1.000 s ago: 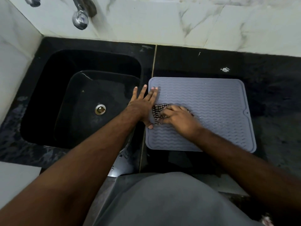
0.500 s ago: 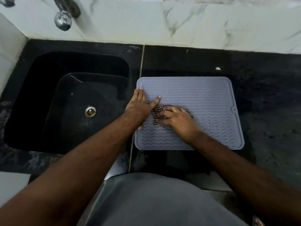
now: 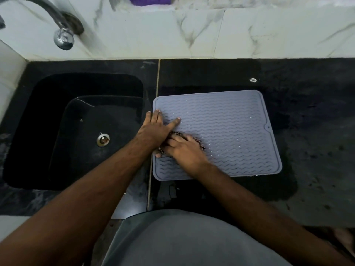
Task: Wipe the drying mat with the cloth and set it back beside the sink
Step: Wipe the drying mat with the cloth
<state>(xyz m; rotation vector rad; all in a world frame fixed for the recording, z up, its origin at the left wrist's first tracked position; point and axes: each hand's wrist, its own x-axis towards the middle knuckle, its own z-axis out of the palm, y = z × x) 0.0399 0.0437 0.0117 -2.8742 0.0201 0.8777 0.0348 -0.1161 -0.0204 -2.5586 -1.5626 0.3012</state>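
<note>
A: Head view. Where is the mat [image 3: 226,131]?
B: Flat on the counter [image 3: 307,150], just right of the sink [image 3: 76,131].
A: Hands?
B: Left hand [image 3: 155,129] presses the mat's left edge, fingers straight. Right hand [image 3: 184,148], fingers curled, holds the cloth [image 3: 199,144] on the mat.

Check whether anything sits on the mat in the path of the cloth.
Only the left hand, pressed flat on the drying mat at its sink-side edge. Right hand holds the cloth beside it; the rest is bare.

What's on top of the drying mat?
Both hands: the left hand presses flat near the drying mat's sink-side edge; the right hand covers a checked cloth, mostly hidden.
</note>
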